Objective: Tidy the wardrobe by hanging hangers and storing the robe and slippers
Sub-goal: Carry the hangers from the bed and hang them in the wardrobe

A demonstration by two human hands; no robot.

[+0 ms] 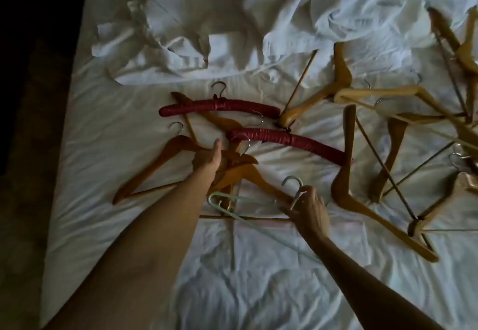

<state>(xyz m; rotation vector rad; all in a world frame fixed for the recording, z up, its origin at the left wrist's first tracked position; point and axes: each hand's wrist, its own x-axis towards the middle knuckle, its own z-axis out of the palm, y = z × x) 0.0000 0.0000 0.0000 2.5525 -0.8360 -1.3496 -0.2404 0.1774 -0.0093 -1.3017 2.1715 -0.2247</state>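
**Both hands among the hangers on the bed**

The right hand point(309, 209) grips the neck of a pale green plastic hanger point(248, 216), fingers curled round it just below the hook. The left hand point(208, 159) reaches over a pile of wooden hangers point(160, 159), thumb out; whether its fingers grasp one I cannot tell. Two red padded hangers point(219, 107) lie just beyond the hands, a white robe point(181, 53) farther off.

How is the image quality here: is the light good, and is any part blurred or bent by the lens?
Head view: dim, uneven light; the floor at the left is almost black. The rumpled white bedding at the top is soft with motion blur, while the hangers near the hands are sharper. The wide lens bends the bed edge.
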